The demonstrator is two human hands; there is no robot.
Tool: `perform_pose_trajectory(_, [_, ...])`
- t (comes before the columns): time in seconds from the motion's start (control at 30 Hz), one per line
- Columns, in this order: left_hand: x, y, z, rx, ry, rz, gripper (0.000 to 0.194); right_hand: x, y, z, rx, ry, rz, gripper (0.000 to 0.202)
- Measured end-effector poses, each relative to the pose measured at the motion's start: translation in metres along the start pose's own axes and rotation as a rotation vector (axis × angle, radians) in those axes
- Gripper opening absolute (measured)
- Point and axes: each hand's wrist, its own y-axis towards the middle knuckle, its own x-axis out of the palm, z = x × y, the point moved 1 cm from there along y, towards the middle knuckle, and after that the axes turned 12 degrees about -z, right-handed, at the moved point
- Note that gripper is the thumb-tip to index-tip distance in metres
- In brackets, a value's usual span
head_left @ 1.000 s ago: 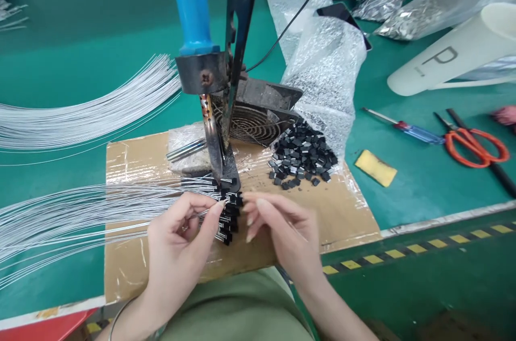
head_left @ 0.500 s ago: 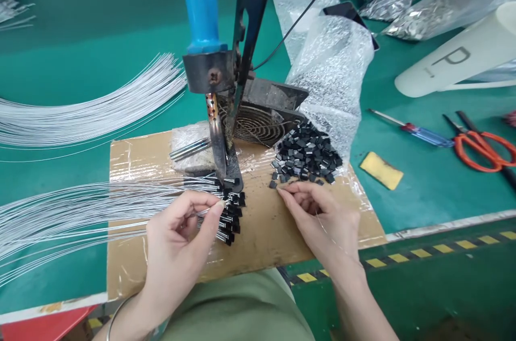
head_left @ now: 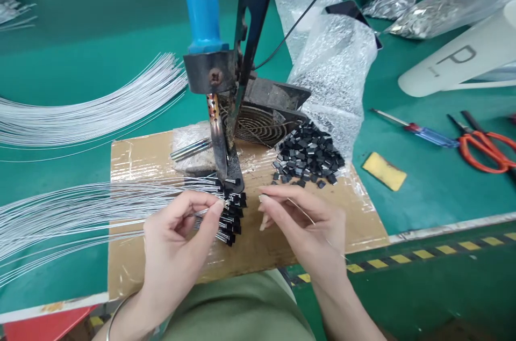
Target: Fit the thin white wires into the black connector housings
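My left hand is closed in a pinch on the end of a white wire, just left of the soldering iron's foot. Beside its fingertips lie several wires ending in black connectors. My right hand pinches a small black connector piece between thumb and forefinger, mostly hidden by the fingers. A thin strand of wire also runs through that hand. Above the connectors, the soldering iron points downward in a black stand. A pile of loose black pieces sits behind my right hand.
The cardboard covers the work area. Behind the iron stands a small fan. At left is another bundle of white wires. On the right are a yellow sponge, a screwdriver, orange-handled scissors and a white cup.
My right hand has moved left from the edge of the pile, and a loose black piece there is now gone from the cardboard. My left hand has stayed almost still.
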Motion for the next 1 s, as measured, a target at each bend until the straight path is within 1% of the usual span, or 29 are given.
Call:
perform_pose_trajectory(0.1, [-0.004,0.001,0.002,0.004,-0.023,-0.020,0.007,0.011,0.003,-0.005,0.026,0.115,-0.076,0.013])
perform_pose_trajectory(0.27, [-0.012,0.004,0.004,-0.011,-0.034,-0.216,0.007,0.027,0.006,-0.009,0.105,0.309,-0.137,0.008])
perform_pose_trajectory(0.37, [-0.015,0.005,0.005,-0.009,-0.078,-0.276,0.009,0.033,0.007,-0.008,0.136,0.372,-0.159,0.005])
perform_pose_trajectory(0.7, [-0.013,0.008,0.007,0.018,-0.118,-0.313,0.015,0.034,0.008,-0.008,0.141,0.357,-0.146,0.004])
perform_pose_trajectory(1.0, [-0.013,0.008,0.008,-0.009,-0.122,-0.311,0.015,0.035,0.007,-0.007,0.140,0.336,-0.154,0.005])
